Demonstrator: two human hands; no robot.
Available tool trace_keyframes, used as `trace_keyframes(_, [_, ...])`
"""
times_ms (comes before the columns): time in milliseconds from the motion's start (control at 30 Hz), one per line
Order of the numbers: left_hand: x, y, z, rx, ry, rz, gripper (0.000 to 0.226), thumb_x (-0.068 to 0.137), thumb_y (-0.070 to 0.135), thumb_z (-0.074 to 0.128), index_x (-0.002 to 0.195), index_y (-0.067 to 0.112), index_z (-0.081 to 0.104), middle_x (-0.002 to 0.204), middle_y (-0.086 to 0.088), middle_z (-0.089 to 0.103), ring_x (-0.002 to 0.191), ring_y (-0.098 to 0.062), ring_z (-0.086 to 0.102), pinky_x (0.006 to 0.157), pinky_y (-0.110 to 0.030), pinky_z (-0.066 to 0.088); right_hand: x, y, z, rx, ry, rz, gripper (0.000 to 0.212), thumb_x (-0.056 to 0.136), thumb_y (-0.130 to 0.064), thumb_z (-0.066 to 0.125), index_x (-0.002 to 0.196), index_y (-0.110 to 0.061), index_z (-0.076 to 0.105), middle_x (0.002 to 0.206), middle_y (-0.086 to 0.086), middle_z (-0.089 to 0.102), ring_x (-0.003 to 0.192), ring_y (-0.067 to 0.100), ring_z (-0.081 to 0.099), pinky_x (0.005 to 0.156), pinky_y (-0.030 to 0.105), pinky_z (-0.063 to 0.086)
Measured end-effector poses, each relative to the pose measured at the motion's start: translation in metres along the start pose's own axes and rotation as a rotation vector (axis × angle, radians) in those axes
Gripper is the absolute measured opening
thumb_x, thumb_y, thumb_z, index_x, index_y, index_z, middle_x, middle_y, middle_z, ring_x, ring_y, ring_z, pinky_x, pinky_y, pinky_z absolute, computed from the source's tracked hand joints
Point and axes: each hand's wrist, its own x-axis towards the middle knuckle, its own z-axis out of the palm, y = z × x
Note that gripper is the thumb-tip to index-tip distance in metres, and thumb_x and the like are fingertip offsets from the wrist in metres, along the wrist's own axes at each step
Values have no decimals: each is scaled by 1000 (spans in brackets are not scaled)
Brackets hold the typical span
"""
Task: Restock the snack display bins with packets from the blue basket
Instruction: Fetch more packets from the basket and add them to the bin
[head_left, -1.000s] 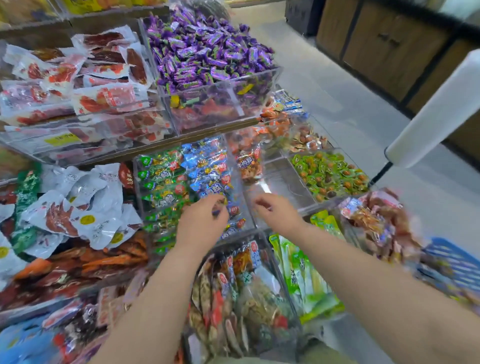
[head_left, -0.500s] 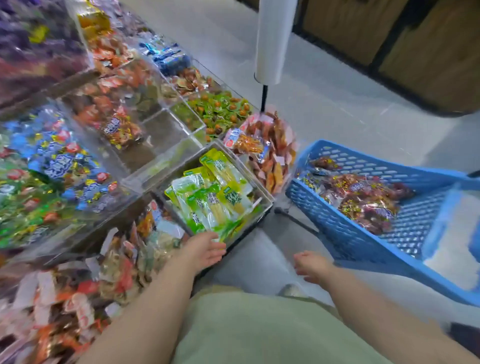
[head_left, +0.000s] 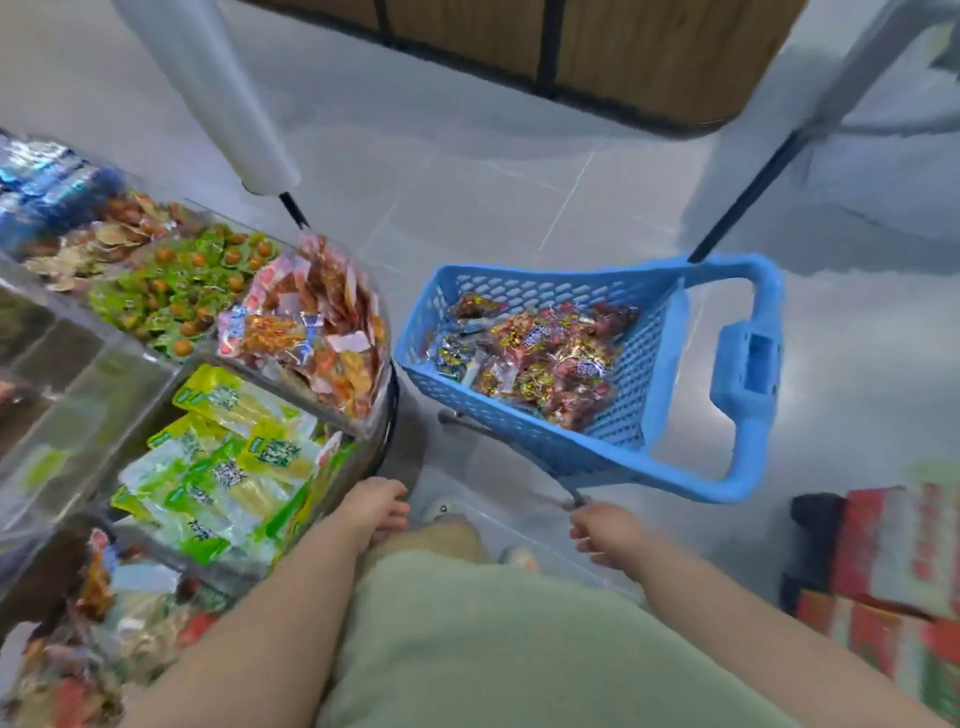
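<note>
Many red packets (head_left: 545, 358) heaped in blue basket (head_left: 519, 428).

Blue basket (head_left: 519, 431): perforated plastic, tilted on a grey wire frame, loop handle at its right end; red-and-yellow packets (head_left: 545, 358) heaped loosely against its lower wall; clear snack display bins (head_left: 171, 364) just left of the basket, tiered, filled with green, orange and red wrapped snacks.
</note>
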Motion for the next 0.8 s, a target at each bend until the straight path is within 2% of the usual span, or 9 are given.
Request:
trace_keyframes(100, [12,34,18,33,11,50,18,98,14,44,82,14,52,74,-7,55,60,-19,50,56,-25,37,0,-19,-10,81,0,-18,17,94,-16,48,78,-17,52,76,1,54,61,10,49,56,22,38])
trace_keyframes(200, [29,70,35,53,-9,71,17,98,12,46,82,13,51,72,-8,52,59,-18,47,54,-26,34,3,-43,-22,163,10,-9,16,94,-13,46,78,-15,49,73,3,50,60,12,47,54,21,32])
trace_keyframes(333, [57,127,43,234,-62,87,13,98,17,47,86,12,52,78,-8,57,61,-19,51,55,-27,36,19,-80,-40,249,52,15,21,95,-14,42,75,-15,48,82,5,53,65,13,48,55,22,32])
trace_keyframes(433, [74,178,44,331,-94,84,17,98,18,45,82,15,49,78,-6,57,61,-18,52,56,-26,37,36,-108,-51,300,83,50,22,94,-11,41,73,-15,46,75,4,49,59,13,44,53,23,28])
trace_keyframes(667, [118,277,42,603,-144,106,25,100,11,40,75,13,43,73,-5,48,60,-16,47,48,-23,38,78,-168,-64,354,84,98,23,94,-13,48,72,-21,50,76,0,53,64,12,49,63,26,42])
trace_keyframes(800, [152,298,36,743,-133,157,30,98,10,44,69,16,46,70,-2,51,58,-13,49,50,-21,43,101,-198,-63,360,66,130,24,95,-16,46,71,-22,50,72,-3,52,60,10,49,56,23,42])
